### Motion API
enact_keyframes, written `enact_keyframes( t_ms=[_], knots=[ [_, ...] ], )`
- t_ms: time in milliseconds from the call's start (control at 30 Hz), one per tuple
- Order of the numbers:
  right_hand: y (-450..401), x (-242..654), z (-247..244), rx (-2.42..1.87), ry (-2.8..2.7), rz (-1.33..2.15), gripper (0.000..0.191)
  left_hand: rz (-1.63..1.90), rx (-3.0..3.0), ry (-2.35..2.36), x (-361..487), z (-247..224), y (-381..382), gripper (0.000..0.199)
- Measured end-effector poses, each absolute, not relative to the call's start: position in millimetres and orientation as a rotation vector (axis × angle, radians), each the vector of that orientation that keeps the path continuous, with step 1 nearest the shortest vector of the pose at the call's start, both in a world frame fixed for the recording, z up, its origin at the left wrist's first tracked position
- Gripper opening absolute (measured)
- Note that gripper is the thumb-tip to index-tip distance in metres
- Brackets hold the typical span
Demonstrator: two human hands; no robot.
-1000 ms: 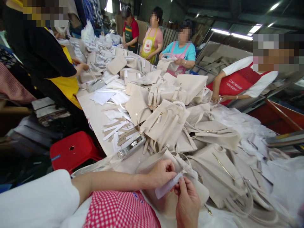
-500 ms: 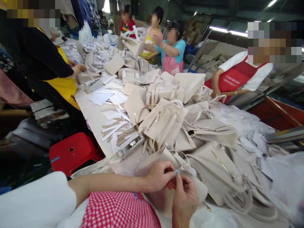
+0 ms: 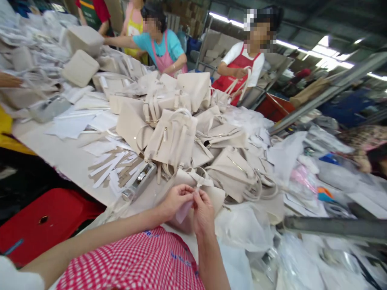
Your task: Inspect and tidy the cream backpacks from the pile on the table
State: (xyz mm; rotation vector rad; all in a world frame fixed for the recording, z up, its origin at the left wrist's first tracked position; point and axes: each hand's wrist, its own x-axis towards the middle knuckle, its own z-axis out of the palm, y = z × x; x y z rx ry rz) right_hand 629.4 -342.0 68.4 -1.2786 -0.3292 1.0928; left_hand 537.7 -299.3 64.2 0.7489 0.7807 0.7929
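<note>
My left hand (image 3: 178,199) and my right hand (image 3: 204,211) meet at the fingertips, both closed in a pinch. Between them hangs a thin pale lilac sheet (image 3: 183,212); whether it is paper or plastic I cannot tell. It is held just in front of the strap of a beige handbag (image 3: 218,196). That bag rests on the table's near edge, partly hidden behind my hands. Just beyond lies another beige handbag (image 3: 171,139) with handles and a zip, on top of a heap. A metal tape dispenser (image 3: 142,177) stands left of my hands.
Paper strips (image 3: 111,169) and white sheets (image 3: 71,123) lie on the table (image 3: 57,155) at left. Clear plastic bags (image 3: 244,225) and a metal bar (image 3: 335,227) are at right. A red stool (image 3: 45,221) stands at lower left. Co-workers handle bags across the table.
The view has swung to the right. A pale lilac sheet now shows between my fingers, where something orange-red showed before. A co-worker across the table has lowered the bag that was held up.
</note>
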Motion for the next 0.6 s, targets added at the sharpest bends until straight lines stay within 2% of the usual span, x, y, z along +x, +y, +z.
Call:
enact_keyframes(
  t_ms=[100,233,333,400,533,567,600],
  knots=[
    [-338.4,629.7,64.9,-1.253,-0.321,1.054,0.035,0.679,0.695,0.752,536.2,70.0,-295.8,0.038],
    [-338.9,627.3,66.4,-1.247,-0.349,1.057,0.032,0.703,0.641,0.782,537.0,72.0,-294.0,0.037],
    [-353.8,630.7,75.3,-1.236,-0.424,1.11,0.044,0.708,0.649,0.81,538.2,71.2,-293.1,0.037],
    [-379.7,641.7,82.1,-1.266,-0.543,1.191,0.048,0.687,0.663,0.814,538.5,70.5,-292.1,0.038],
    [-470.5,698.2,77.4,-1.394,-0.65,1.504,0.038,0.682,0.685,0.829,538.4,68.9,-289.7,0.037],
    [-495.8,719.8,70.0,-1.453,-0.556,1.486,0.038,0.689,0.689,0.832,538.4,68.6,-289.3,0.035],
    [-519.4,743.4,60.5,-1.548,-0.425,1.319,0.038,0.695,0.692,0.834,538.5,68.2,-288.9,0.034]
  ],
)
